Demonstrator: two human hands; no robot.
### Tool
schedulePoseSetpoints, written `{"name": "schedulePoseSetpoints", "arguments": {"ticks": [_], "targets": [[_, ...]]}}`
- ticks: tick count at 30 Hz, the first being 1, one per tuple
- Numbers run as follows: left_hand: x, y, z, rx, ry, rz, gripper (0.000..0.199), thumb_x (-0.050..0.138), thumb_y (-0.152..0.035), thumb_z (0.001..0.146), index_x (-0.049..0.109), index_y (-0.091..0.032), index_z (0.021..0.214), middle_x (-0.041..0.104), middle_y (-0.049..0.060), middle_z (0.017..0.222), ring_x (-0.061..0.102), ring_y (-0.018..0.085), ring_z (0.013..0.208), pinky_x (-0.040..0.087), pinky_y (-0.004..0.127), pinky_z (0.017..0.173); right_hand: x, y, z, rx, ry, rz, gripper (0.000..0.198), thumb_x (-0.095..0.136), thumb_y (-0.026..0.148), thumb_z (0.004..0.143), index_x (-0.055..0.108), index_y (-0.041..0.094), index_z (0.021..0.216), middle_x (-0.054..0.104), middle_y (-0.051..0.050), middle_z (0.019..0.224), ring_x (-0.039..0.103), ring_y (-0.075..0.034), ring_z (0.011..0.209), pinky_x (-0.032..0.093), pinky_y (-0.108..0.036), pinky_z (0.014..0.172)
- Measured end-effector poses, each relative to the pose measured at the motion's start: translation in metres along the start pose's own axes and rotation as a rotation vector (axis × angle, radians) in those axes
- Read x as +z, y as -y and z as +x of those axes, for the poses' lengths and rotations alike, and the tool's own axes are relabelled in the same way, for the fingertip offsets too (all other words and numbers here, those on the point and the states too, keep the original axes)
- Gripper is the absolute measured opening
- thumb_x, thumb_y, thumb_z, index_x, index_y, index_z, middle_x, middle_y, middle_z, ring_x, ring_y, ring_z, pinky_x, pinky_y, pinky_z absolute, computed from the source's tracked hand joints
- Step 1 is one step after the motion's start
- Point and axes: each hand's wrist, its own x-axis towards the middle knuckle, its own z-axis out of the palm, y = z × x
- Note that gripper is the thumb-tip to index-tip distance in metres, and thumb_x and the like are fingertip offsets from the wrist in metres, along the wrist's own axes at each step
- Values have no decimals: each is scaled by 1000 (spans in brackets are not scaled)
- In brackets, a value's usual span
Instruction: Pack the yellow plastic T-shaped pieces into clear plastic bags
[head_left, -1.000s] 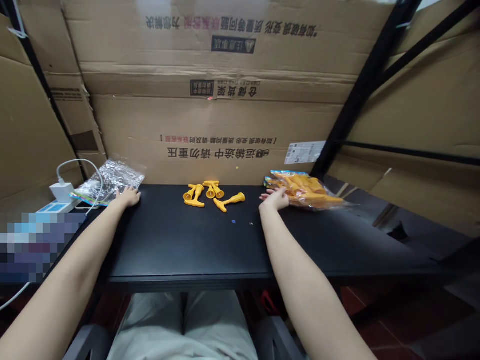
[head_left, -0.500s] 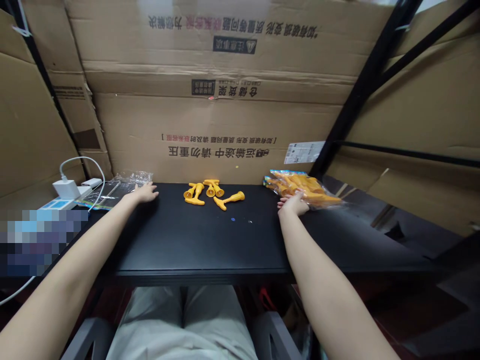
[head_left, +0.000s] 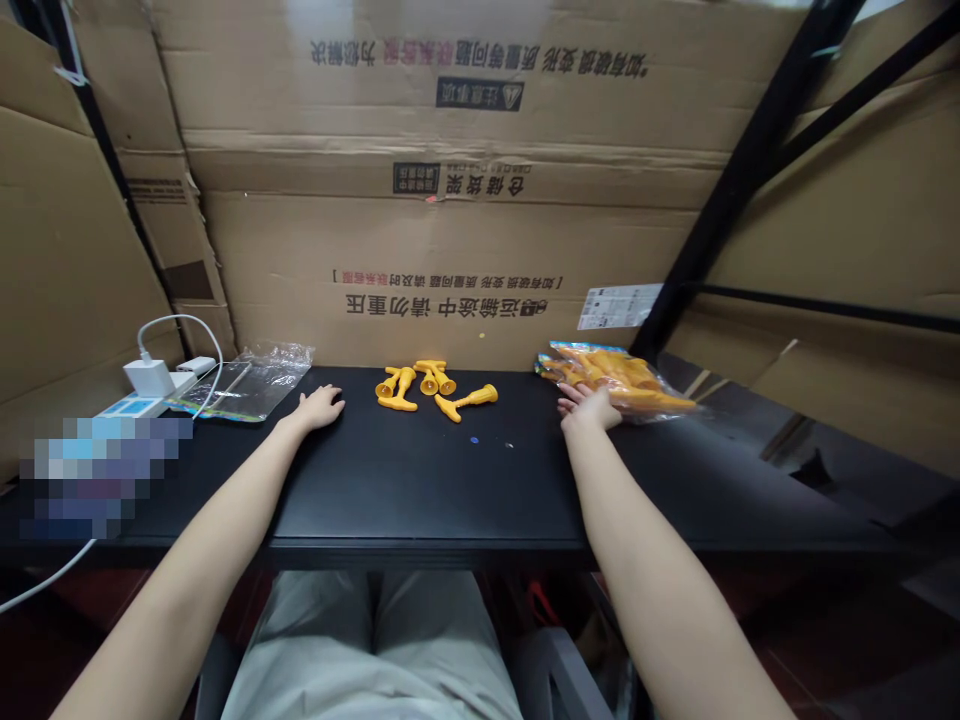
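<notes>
My left hand (head_left: pixel 321 408) is open on the black table, fingers stretched forward and holding nothing. Just left of it lies a clear plastic bag (head_left: pixel 259 385). My right hand (head_left: pixel 590 408) is open, its fingers spread against the near left side of the bagged yellow plastic pieces (head_left: pixel 622 378); whether it presses on them I cannot tell. Between the hands, several loose yellow T-handled pieces with flared, cup-like ends lie near the back: a left group (head_left: pixel 397 388), a middle pair (head_left: pixel 435 377) and a single piece (head_left: pixel 466 400) on the right.
A white charger (head_left: pixel 148 377) with a cable sits on a power strip at the left, behind a blurred-out patch. Cardboard (head_left: pixel 450 230) stands behind the black table (head_left: pixel 420 490). A black metal post (head_left: pixel 720 210) rises at the right. Small blue and white specks lie mid-table.
My left hand has moved right, off the clear bag and onto the table. My right hand stays by the bagged pieces, its fingers more spread. The view has shifted slightly.
</notes>
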Motion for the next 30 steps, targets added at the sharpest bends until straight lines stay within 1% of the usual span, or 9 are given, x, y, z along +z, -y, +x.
{"name": "schedulePoseSetpoints", "arguments": {"ticks": [4,8,11,14,18,24,28,30], "targets": [[2,-1,-6,56,11,-28,51,36,-37,88,44,-17,135,33,13,147,29,26,137,20,51,110,7,4,-11,64,30,175,34,28,39,95,51,15,103,69,-2,72,40,-4,30,39,-15,35],[2,-1,-8,49,5,-7,50,34,-37,89,43,-19,135,32,12,148,27,25,138,20,51,110,11,6,-17,78,37,291,29,27,41,96,47,20,102,70,-1,82,41,-4,32,39,-15,36],[3,-2,-9,43,4,-2,51,32,-37,90,42,-18,136,31,11,148,26,25,138,20,51,110,16,7,-20,62,104,319,26,26,42,96,44,24,100,70,3,82,45,-5,35,42,-16,39],[4,-2,-8,50,1,-5,51,32,-37,90,42,-17,136,31,12,149,26,26,138,20,53,110,21,9,-18,58,147,324,31,22,42,97,46,23,94,67,4,75,45,-5,35,42,-16,39],[6,0,-8,60,-17,-8,50,32,-37,90,44,-18,134,32,12,148,27,26,137,22,54,109,28,11,-7,82,68,325,42,15,41,97,50,20,86,60,3,68,45,-5,37,41,-15,39],[5,-1,-9,56,3,1,51,30,-37,91,41,-17,136,30,12,149,25,26,138,20,52,110,39,18,10,113,-2,326,42,11,39,97,48,21,88,56,2,69,52,-6,43,46,-17,44],[3,-3,-10,54,22,11,52,29,-37,91,39,-16,137,28,13,150,23,26,139,19,53,110,38,20,23,163,-47,359,53,4,40,96,50,17,85,54,-2,69,54,-8,49,47,-19,48],[3,-3,-11,56,21,11,52,29,-37,91,39,-16,137,28,12,150,24,26,139,19,53,110,32,18,32,140,-48,314,59,-3,37,95,51,15,85,54,-5,70,55,-9,51,48,-21,50]]}}
